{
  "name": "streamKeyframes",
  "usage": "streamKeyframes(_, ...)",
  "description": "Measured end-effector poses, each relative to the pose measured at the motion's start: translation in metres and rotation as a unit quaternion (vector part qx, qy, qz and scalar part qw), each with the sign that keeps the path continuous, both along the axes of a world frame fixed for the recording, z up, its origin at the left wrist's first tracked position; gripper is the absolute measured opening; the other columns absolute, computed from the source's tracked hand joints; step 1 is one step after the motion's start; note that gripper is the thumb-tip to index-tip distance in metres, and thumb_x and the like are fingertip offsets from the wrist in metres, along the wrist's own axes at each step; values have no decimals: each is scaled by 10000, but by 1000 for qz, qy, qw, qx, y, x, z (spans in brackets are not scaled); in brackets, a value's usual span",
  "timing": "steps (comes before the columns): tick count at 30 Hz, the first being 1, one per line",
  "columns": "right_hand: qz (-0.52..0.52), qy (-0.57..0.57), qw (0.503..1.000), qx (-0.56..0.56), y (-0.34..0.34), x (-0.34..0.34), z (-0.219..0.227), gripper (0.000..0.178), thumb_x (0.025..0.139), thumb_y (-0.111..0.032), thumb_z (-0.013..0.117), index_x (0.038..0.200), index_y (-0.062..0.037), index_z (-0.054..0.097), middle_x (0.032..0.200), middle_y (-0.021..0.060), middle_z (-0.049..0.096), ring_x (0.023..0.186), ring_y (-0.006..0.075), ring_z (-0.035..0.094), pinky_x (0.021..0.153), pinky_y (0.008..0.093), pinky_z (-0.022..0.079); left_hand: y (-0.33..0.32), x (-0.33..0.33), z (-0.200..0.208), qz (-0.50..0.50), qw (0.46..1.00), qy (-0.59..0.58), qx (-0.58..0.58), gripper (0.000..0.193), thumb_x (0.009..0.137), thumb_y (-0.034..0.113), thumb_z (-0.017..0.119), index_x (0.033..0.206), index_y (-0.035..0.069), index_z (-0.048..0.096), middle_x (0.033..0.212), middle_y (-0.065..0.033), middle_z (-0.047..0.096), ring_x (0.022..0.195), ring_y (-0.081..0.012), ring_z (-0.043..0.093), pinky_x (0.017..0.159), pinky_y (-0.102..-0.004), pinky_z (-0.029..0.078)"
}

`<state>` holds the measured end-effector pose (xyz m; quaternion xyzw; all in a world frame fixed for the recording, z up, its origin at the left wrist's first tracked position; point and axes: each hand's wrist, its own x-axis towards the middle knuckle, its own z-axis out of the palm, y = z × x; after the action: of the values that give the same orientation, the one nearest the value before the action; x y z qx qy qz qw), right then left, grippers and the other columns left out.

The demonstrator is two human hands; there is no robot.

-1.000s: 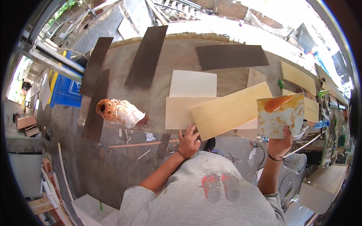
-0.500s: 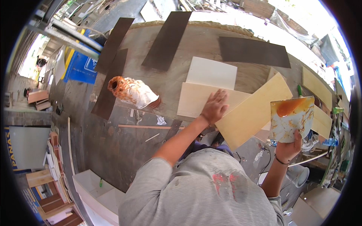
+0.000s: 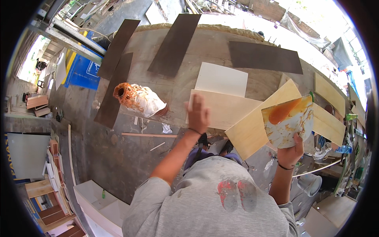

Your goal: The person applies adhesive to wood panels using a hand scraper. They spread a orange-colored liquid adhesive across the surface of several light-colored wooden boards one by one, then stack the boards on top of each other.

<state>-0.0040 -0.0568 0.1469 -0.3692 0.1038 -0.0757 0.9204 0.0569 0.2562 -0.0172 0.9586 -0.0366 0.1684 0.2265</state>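
Observation:
My left hand [image 3: 198,115], fingers stretched out, is over the left end of a pale rectangular board [image 3: 229,107]; whether it touches is hard to tell. A white panel [image 3: 222,80] lies partly under that board's far edge. In my right hand [image 3: 291,153] is a stained pale square plate [image 3: 297,125], gripped by its near edge. A puddle of amber glue-like paste [image 3: 283,112] sits on the plate. Beneath and left of it, a yellowish wood board [image 3: 258,123] lies slantwise across the pale board's right end. A white container [image 3: 143,100] smeared with orange-brown residue stands to the left.
Dark brown strips [image 3: 174,45] lie on the worktable [image 3: 158,35], another dark panel [image 3: 266,57] at its far right. More yellowish boards [image 3: 329,93] are on the right. A white open cabinet box [image 3: 98,201] and scrap wood stand on the floor at lower left.
My left hand has moved left along the pale board to its left end. My right hand has brought the plate left and slightly nearer, tilting it.

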Motion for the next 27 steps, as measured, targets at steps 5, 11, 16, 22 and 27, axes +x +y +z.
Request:
streamKeyframes(5,19,6,1000,3,14,1,4,540,827,-136,489,1336,-13,353,1320,119,451,1211,262,449,1020,436,363,-29,22,1,-195,976,94,29,559,907,366,414,1349,25,391,1469,-144,265,1373,-279,220,1091,-516,153)
streamKeyframes(11,38,5,986,-161,26,2,-17,535,818,-122,496,1323,-1,367,1300,127,465,1202,268,457,1017,435,367,32,4,-16,88,977,194,-2,586,908,382,403,1379,39,339,1482,-141,242,1380,-262,208,1081,-548,134)
streamKeyframes(16,8,6,978,-208,42,6,-21,535,801,-101,489,1312,7,375,1266,130,489,1177,271,478,1005,427,378,17,-14,-8,-24,999,-13,33,566,891,282,475,1364,8,327,1453,-189,274,1350,-319,262,1070,-527,191)
streamKeyframes(22,45,1,990,-130,60,7,-6,540,796,-91,487,1314,11,370,1266,132,490,1176,269,480,1003,423,380,16,45,-6,-259,958,84,90,574,905,354,426,1366,21,346,1448,-133,313,1346,-323,265,1075,-522,188)
streamKeyframes(27,79,9,996,-36,61,4,-18,544,797,-90,491,1317,11,365,1276,134,481,1185,269,473,1008,418,375,58,17,-25,96,979,180,20,604,909,382,415,1390,33,304,1478,-132,251,1365,-314,229,1066,-547,180)
